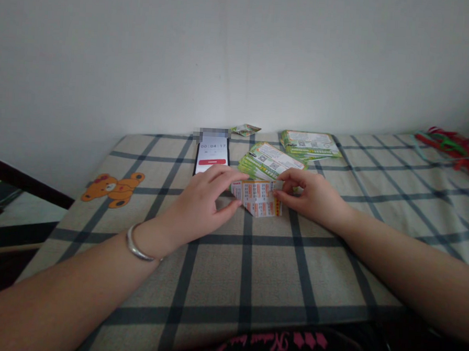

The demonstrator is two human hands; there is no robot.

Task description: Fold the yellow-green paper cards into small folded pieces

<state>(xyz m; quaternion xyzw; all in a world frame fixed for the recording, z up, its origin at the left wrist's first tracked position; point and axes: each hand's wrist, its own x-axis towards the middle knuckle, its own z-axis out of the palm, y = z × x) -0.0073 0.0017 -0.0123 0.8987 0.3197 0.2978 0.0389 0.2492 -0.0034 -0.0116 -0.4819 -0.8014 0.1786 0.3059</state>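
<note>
My left hand (199, 205) and my right hand (310, 196) pinch opposite sides of a folded paper leaflet (257, 198) printed in orange and white, which rests on the checked cloth (244, 281). Its far edge is partly hidden by my fingers. Just behind it lies a fanned pile of green-and-white leaflets (269, 161), close to my fingertips. A taller stack of the same leaflets (309, 144) sits further back. A metal bangle (138, 244) circles my left wrist.
A smartphone (212, 156) showing a running timer lies at the far edge by the white wall (241, 55). A small folded leaflet (245, 129) sits beyond the cloth. Red and green ribbons (451, 153) lie at the far right. A dark rail (22, 181) runs along the left.
</note>
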